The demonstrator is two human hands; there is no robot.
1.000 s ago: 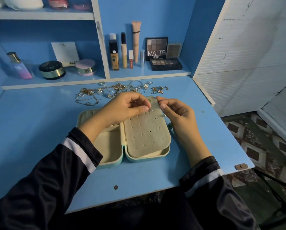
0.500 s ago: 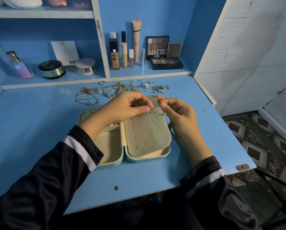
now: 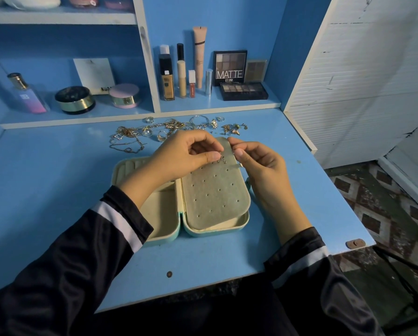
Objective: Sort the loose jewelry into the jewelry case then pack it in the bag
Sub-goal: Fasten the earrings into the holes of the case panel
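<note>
The jewelry case (image 3: pixel 215 232) lies open on the worktop (image 3: pixel 57 190). Above its perforated panel (image 3: pixel 215 195), the left hand (image 3: pixel 188 154) pinches a small earring (image 3: pixel 222 159). The right hand (image 3: pixel 259 163) has its fingers curled at the panel's far edge; what it holds cannot be determined. Loose jewelry (image 3: pixel 174 128) lies beyond the case.

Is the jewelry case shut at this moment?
No, the jewelry case lies open on the desk, its perforated panel facing up.
</note>
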